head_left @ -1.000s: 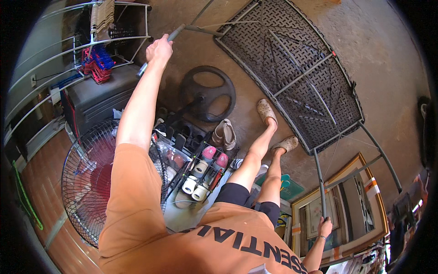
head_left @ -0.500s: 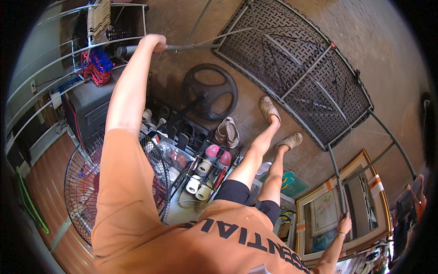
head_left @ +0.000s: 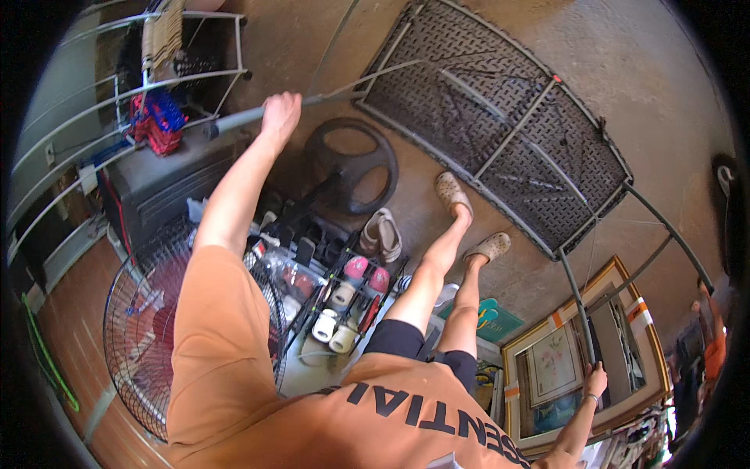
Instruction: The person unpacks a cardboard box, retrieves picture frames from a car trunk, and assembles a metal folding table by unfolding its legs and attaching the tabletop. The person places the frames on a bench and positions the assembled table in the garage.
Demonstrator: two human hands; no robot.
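A folding table with a black woven-pattern top [head_left: 539, 168] lies upside down on the floor, its underside and grey metal frame facing up. My left hand [head_left: 280, 117] is closed round a grey tube leg [head_left: 238, 119] at the table's left end, close to the leg's capped tip. Far to the right, my right hand [head_left: 595, 380] is wrapped round another grey leg [head_left: 581, 316] that stands out from the table's near right corner. A cross bar joins this leg to a second one beside it.
Shoes [head_left: 381, 234] and a rack of slippers [head_left: 344, 293] stand close by my legs, next to a black steering-wheel-shaped object [head_left: 351, 166]. A wire fan guard [head_left: 129, 336] is at left, below a white metal rack [head_left: 183, 78]. Framed pictures [head_left: 555, 356] lean at right.
My left hand and the table leg in it have come down toward me and slightly right. My right hand keeps its hold with little movement.
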